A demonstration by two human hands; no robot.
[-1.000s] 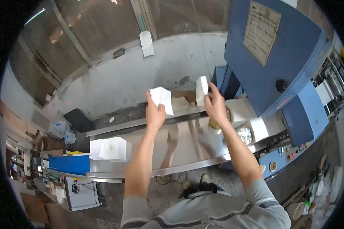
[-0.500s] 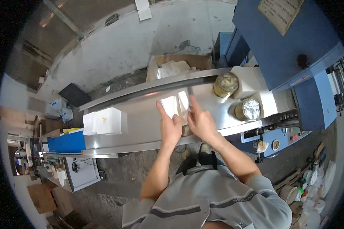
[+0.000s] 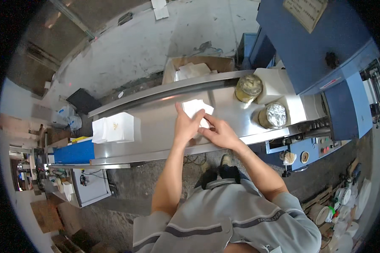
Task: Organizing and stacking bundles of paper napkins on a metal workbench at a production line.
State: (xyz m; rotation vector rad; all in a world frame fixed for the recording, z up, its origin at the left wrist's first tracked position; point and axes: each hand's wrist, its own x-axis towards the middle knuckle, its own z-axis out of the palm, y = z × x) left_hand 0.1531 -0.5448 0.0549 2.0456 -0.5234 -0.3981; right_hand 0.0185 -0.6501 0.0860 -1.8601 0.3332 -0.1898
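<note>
White paper bundles, held apart a second ago, are now brought together between both hands over the metal bench. Left hand has its grip clasped on them, thumb on top; right hand touches the near right corner, can't tell if grasping. Separate white paper pile lies at bench's left.

Held paper looks matt, metal table glossy.

Printed notice on blue machine, lettering on shirt's dark stripe
</note>
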